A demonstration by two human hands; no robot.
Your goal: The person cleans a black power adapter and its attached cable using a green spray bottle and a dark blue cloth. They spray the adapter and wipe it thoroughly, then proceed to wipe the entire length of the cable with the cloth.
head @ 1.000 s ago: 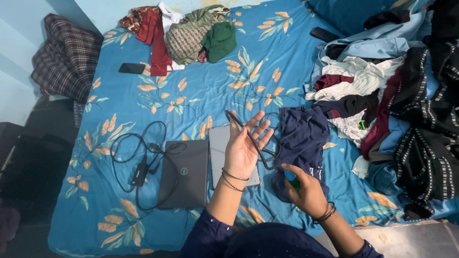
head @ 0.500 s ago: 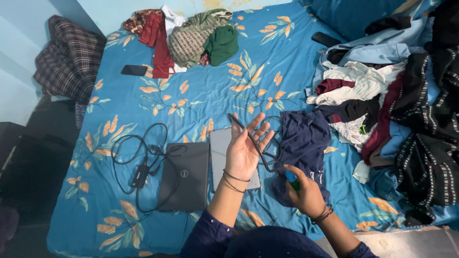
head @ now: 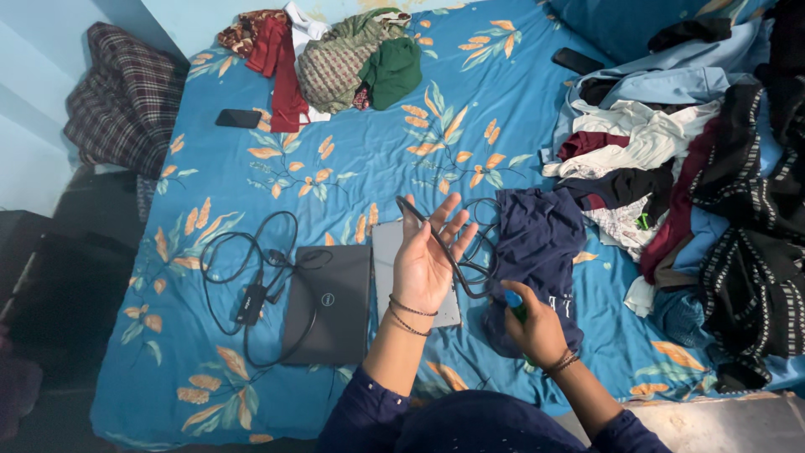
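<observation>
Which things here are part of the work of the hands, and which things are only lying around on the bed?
In hand:
- left hand, open, palm up, black cable looped over it
- right hand, closed on a small green and blue object

Lying about:
- dark laptop
- charger with cord
- grey tablet
- navy garment
- black phone
- clothes heap

A dark closed laptop (head: 329, 304) lies beside a coiled charger cable (head: 251, 277), clothes heaped (head: 671, 168) to the right.

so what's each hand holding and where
Left hand: a loop of black cable draped over its open fingers. Right hand: closed round a small blue-green object, mostly hidden.
</observation>
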